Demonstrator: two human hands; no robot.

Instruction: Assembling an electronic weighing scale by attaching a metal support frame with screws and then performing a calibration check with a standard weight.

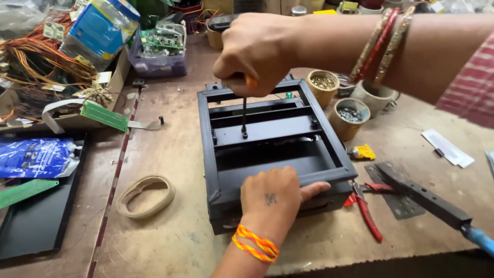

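Observation:
A black metal box frame (206, 134) lies flat on the worn workbench. My left hand (270, 198) presses on its near edge, fingers curled over the rim and thumb stretched to the right. My right hand (257, 49) comes in from the upper right and is closed around an orange-handled screwdriver (244, 116). The shaft stands upright, and its tip rests on a screw in the frame's middle crossbar (278, 128).
Red-handled pliers (368, 213) and a black metal bar (427, 198) lie right of the frame. Two cardboard tubes of screws (351, 116) stand at the back right. A tape ring (145, 195), a green circuit board (104, 114), a blue packet (36, 157) and tangled wires (36, 56) lie to the left.

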